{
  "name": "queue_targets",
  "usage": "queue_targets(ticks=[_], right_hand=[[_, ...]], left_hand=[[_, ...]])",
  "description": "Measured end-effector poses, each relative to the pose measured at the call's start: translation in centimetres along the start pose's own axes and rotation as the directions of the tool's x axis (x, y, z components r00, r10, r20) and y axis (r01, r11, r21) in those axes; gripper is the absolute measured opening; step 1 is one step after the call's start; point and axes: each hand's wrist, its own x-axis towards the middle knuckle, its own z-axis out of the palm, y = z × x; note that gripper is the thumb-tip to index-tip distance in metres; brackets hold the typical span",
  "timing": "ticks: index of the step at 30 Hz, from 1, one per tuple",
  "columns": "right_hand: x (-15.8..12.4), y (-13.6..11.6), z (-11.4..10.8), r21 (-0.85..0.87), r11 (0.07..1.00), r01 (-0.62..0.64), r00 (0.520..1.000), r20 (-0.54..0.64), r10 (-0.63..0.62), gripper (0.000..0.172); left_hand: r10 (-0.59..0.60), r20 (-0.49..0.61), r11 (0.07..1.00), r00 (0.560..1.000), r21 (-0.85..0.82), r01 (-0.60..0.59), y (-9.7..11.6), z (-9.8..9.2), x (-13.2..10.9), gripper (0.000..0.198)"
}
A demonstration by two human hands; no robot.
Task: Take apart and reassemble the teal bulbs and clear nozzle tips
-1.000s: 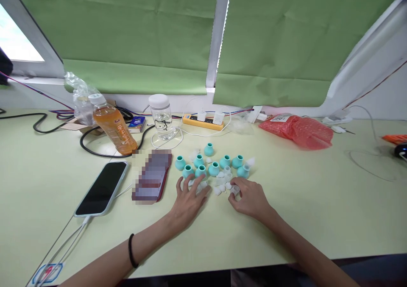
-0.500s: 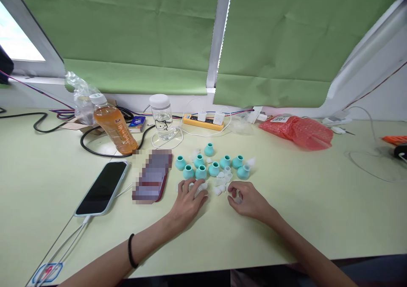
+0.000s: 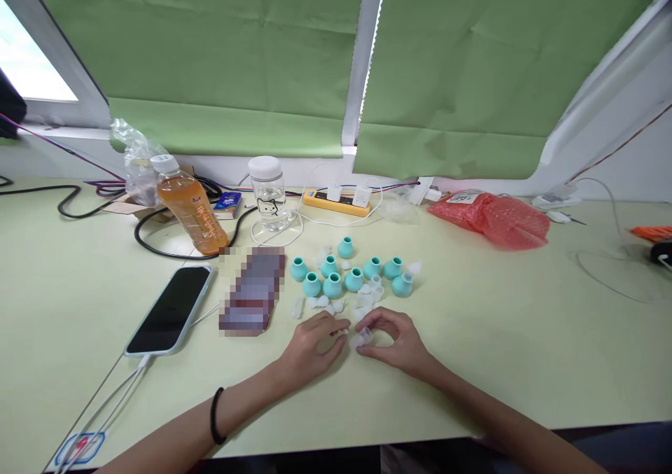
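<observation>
My right hand [image 3: 402, 341] grips a small translucent plastic fitting [image 3: 362, 337] with a short open neck, between thumb and fingers. Just left of it, my left hand [image 3: 315, 344] is closed in a pinch on a small white piece [image 3: 344, 332], mostly covered by the fingertips. Beyond both hands stand several turquoise bulb-shaped pots [image 3: 332, 286] with open necks. In the neck of the rightmost turquoise pot [image 3: 402, 285] sits a clear insert. Loose white round pieces [image 3: 323, 302] lie past my left fingers, and more translucent fittings [image 3: 376, 288] lie beyond my right hand.
Left of the pots lie a blurred-out phone [image 3: 252, 292] and a black-screened phone [image 3: 171, 311] on a white cable. Behind stand a tea bottle [image 3: 192, 211], a clear water bottle [image 3: 267, 194] and a yellow power strip [image 3: 336, 203]. A red bubble-wrap bag [image 3: 493, 218] lies at right.
My left hand has drawn back from the white pieces with one in its fingertips. My right hand has moved left and turned, bringing the translucent fitting close to my left hand.
</observation>
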Motion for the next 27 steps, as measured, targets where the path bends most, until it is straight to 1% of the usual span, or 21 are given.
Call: queue_targets(ticks=[2,4,7,10,15,17,20,24,27], right_hand=[[-0.1,0.4,0.5,0.062,0.996,-0.063,0.997,-0.042,0.066,0.021],[-0.1,0.8,0.8,0.107,0.986,-0.131,0.987,-0.078,0.14,0.02],[-0.3,1.2,1.3,0.169,0.964,-0.207,0.969,-0.103,0.226,0.022],[-0.4,1.4,1.6,0.25,0.945,-0.212,0.968,-0.08,0.238,0.02],[-0.2,1.4,1.5,0.289,0.951,-0.113,0.991,-0.032,0.128,0.016],[-0.1,1.4,1.5,0.293,0.951,-0.096,0.995,-0.009,0.104,0.016],[-0.1,1.7,1.5,0.301,0.947,-0.116,0.992,-0.008,0.124,0.02],[-0.3,2.0,1.6,0.329,0.93,-0.161,0.981,-0.049,0.187,0.031],[-0.3,1.9,1.6,0.345,0.924,-0.165,0.978,-0.067,0.2,0.03]], left_hand=[[-0.104,-0.001,0.991,0.995,-0.088,0.104,0.4,0.0,0.0,0.018],[-0.184,0.012,0.97,0.983,-0.16,0.183,0.7,0.0,0.1,0.016],[-0.23,0.019,0.952,0.973,-0.204,0.229,0.9,0.0,0.2,0.013],[-0.219,0.01,0.958,0.976,-0.185,0.217,0.9,-0.1,0.3,0.011],[-0.192,0.009,0.968,0.981,-0.162,0.191,0.8,-0.2,0.4,0.009],[-0.195,0.008,0.966,0.981,-0.169,0.194,0.7,-0.2,0.4,0.011],[-0.188,0.015,0.965,0.982,-0.185,0.187,0.5,-0.1,0.4,0.015],[-0.133,0.011,0.967,0.991,-0.217,0.133,0.3,0.0,0.3,0.019],[-0.114,0.034,0.962,0.993,-0.248,0.119,0.3,0.0,0.4,0.022]])
